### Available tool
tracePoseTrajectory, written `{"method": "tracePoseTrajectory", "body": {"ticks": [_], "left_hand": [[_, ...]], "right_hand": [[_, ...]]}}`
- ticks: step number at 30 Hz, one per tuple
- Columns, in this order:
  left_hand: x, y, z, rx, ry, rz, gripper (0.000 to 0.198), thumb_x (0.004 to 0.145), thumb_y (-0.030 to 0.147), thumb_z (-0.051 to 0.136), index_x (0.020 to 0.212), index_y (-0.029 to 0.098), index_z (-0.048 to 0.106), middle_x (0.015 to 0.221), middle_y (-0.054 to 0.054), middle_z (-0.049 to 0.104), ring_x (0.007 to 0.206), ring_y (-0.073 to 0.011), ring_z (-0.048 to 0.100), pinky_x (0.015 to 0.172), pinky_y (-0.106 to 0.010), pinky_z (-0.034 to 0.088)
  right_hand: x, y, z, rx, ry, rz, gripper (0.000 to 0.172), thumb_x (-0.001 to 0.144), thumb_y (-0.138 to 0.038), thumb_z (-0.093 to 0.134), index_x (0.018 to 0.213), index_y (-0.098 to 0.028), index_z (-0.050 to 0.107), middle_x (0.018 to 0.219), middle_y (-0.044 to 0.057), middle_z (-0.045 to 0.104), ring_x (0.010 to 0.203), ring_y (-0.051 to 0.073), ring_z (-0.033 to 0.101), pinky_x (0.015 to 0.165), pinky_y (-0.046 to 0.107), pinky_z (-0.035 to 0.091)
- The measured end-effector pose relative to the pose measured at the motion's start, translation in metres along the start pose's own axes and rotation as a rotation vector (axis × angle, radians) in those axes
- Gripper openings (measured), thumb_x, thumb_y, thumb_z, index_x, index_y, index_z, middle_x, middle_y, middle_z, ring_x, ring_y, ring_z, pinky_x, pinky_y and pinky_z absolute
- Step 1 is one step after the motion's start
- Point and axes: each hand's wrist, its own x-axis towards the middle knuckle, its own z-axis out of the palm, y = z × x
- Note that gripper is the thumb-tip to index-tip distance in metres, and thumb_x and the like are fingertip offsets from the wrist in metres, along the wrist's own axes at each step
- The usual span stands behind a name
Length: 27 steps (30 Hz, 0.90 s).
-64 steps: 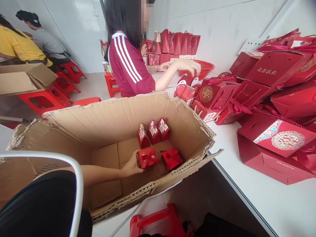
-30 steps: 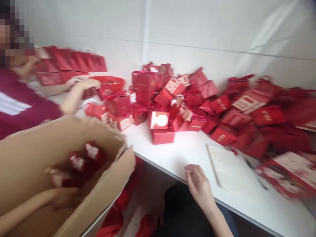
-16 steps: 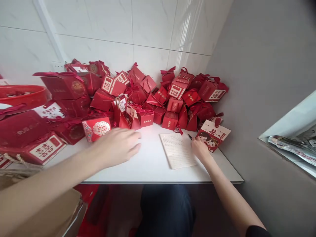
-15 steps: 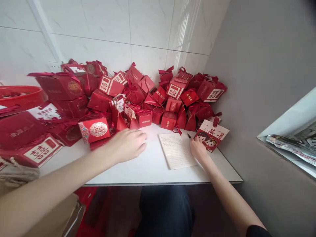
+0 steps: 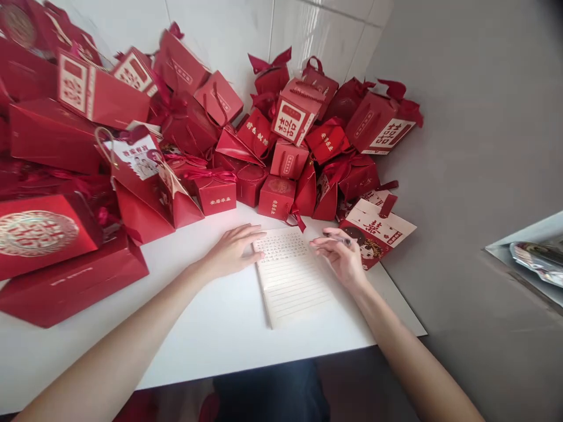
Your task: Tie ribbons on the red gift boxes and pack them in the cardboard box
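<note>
A lined notebook [image 5: 294, 287] lies on the white table [image 5: 211, 328], with handwriting across its upper lines. My left hand [image 5: 233, 249] rests flat at the notebook's upper left edge, fingers stretched out and thumb touching the page. Over the right side of the page, my right hand [image 5: 341, 255] has its fingers closed around a pen [image 5: 345, 240]. Part of the pen is hidden by the fingers. Just right of that hand stands a white-and-red box [image 5: 373, 225] with a printed cartoon figure.
Many red gift boxes [image 5: 288, 158] with ribbons and cord handles are piled along the tiled wall [image 5: 220, 23]. Larger red boxes [image 5: 74, 281] sit at the left. A grey panel [image 5: 453, 146] bounds the table on the right, with a shelf [image 5: 519, 240] beyond.
My left hand has come right to the notebook's edge. My right hand has lifted the pen from beside the box and brought it over the page. The view has moved closer and tilted.
</note>
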Motion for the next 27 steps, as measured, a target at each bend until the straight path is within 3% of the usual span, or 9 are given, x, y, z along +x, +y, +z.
{"method": "tracePoseTrajectory", "body": {"ticks": [4, 7, 9, 13, 22, 27], "left_hand": [[0.000, 0.002, 0.001, 0.056, -0.097, 0.013, 0.056, 0.077, 0.055, 0.052, 0.127, 0.029, 0.048, 0.144, 0.000, 0.036, 0.133, -0.0269, 0.026, 0.108, -0.043, 0.014], [0.000, 0.001, 0.004, 0.071, -0.091, 0.012, 0.058, 0.076, 0.055, 0.053, 0.127, 0.028, 0.048, 0.143, -0.001, 0.037, 0.133, -0.0276, 0.027, 0.108, -0.043, 0.013], [0.000, 0.001, 0.004, 0.089, -0.088, 0.014, 0.059, 0.076, 0.056, 0.053, 0.128, 0.028, 0.048, 0.142, -0.001, 0.038, 0.132, -0.0282, 0.028, 0.108, -0.044, 0.014], [-0.001, 0.004, 0.002, 0.154, -0.116, 0.040, 0.049, 0.081, 0.052, 0.048, 0.127, 0.036, 0.047, 0.146, 0.003, 0.032, 0.134, -0.0260, 0.026, 0.108, -0.045, 0.016], [-0.001, 0.005, 0.003, 0.174, -0.133, 0.018, 0.056, 0.073, 0.059, 0.052, 0.126, 0.041, 0.047, 0.146, 0.005, 0.030, 0.135, -0.0261, 0.025, 0.108, -0.047, 0.016], [0.001, 0.006, 0.002, 0.160, -0.134, -0.004, 0.056, 0.071, 0.059, 0.055, 0.124, 0.040, 0.049, 0.145, 0.004, 0.033, 0.134, -0.0266, 0.025, 0.108, -0.047, 0.016]], "right_hand": [[-0.003, 0.009, 0.010, -0.103, 0.016, 0.069, 0.030, 0.081, -0.048, 0.053, 0.075, -0.024, 0.035, 0.048, -0.006, 0.054, 0.047, 0.015, 0.055, 0.046, 0.024, 0.041], [0.000, 0.013, 0.008, -0.143, 0.098, 0.023, 0.035, 0.083, -0.058, 0.042, 0.080, -0.023, 0.043, 0.059, -0.003, 0.057, 0.050, 0.013, 0.053, 0.048, 0.025, 0.042], [0.003, 0.014, 0.005, -0.265, 0.157, 0.017, 0.034, 0.078, -0.055, 0.051, 0.077, -0.021, 0.048, 0.064, -0.001, 0.057, 0.053, 0.012, 0.050, 0.050, 0.025, 0.041], [0.006, 0.015, 0.003, -0.519, 0.260, 0.017, 0.032, 0.069, -0.041, 0.066, 0.061, -0.020, 0.043, 0.053, -0.004, 0.052, 0.048, 0.009, 0.044, 0.049, 0.023, 0.034], [0.004, 0.011, 0.005, -0.678, 0.130, 0.044, 0.034, 0.074, -0.031, 0.057, 0.048, -0.020, 0.038, 0.041, -0.005, 0.048, 0.043, 0.009, 0.038, 0.048, 0.023, 0.031], [0.005, 0.013, 0.004, -0.683, 0.133, 0.035, 0.032, 0.073, -0.028, 0.056, 0.049, -0.020, 0.037, 0.041, -0.005, 0.047, 0.044, 0.009, 0.039, 0.050, 0.022, 0.032]]}}
